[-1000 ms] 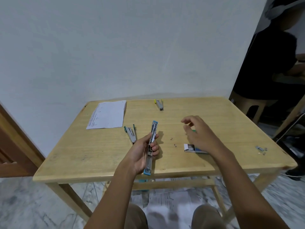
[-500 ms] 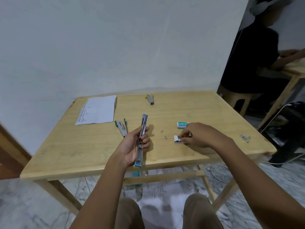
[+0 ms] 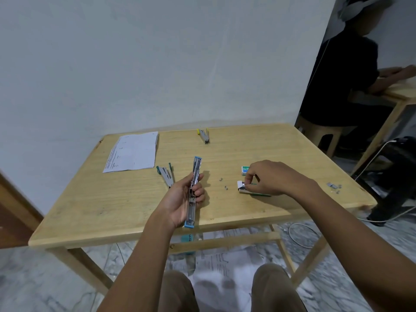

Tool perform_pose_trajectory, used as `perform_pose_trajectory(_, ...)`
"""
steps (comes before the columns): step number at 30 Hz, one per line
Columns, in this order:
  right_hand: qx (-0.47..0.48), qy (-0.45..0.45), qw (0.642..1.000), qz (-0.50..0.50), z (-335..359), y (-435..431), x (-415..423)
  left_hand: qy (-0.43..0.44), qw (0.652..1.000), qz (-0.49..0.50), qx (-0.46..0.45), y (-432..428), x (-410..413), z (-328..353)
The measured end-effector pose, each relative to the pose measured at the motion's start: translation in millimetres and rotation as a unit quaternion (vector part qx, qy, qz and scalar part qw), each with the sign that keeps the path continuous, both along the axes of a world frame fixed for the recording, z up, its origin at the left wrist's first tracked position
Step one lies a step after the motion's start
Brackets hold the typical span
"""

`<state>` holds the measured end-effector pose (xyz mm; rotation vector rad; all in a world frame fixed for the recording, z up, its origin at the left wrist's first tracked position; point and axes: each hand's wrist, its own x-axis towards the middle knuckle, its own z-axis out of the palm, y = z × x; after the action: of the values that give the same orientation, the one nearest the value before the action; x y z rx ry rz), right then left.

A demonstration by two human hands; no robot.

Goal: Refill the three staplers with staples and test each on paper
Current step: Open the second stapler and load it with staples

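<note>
1. The left hand [image 3: 180,202] is held palm up above the near edge of the wooden table [image 3: 90,199], fingers curled around the middle of the blue stapler [image 3: 194,190].
2. The blue stapler is swung fully open into one long strip; its long axis runs from the near table edge away toward the wall, almost straight, one blue end near the wrist and the other pointing away.
3. The right hand [image 3: 274,177] is lowered palm down on the table, its fingertips pinched at the open end of a small staple box [image 3: 245,190]; what is gripped between them cannot be told.
4. A second, green-labelled box [image 3: 245,169] lies just beyond that hand.
5. A few loose staples [image 3: 224,183] lie between the hands.
6. A green stapler [image 3: 166,175] lies open left of the blue one, a yellow stapler [image 3: 204,135] near the far edge.
7. A paper stack [image 3: 132,152] lies at the far left.
</note>
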<state>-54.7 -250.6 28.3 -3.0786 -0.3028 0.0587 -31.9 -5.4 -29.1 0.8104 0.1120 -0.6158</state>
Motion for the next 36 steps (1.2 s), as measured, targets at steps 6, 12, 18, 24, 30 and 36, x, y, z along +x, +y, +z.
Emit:
perform_pose_trajectory(6, 0.012, -0.015, 0.999, 0.026, 0, -3, -2, 0.009, 1.000, 0.009, -0.007, -1, -1, 2)
perform_pose_trajectory(12, -0.010, -0.001, 0.999, 0.047, 0, -1, -3, 0.009, 1.000, 0.008, -0.003, -1, -2, 2)
perform_pose_trajectory(18, -0.091, -0.012, 0.994, 0.062, 4, 6, -3, 0.009, 1.000, 0.007, -0.009, -1, -3, 3)
perform_pose_trajectory(24, -0.086, -0.011, 0.995, 0.048, 4, 4, 0, 0.015, 1.000, 0.009, -0.015, -1, -2, 3)
perform_pose_trajectory(30, -0.049, -0.009, 0.999, 0.021, -1, 2, 1, 0.012, 1.000, 0.009, -0.016, -1, -2, 2)
perform_pose_trajectory(36, -0.008, -0.026, 1.000, 0.016, 2, -4, 3, 0.015, 1.000, 0.009, -0.019, -1, -2, 2)
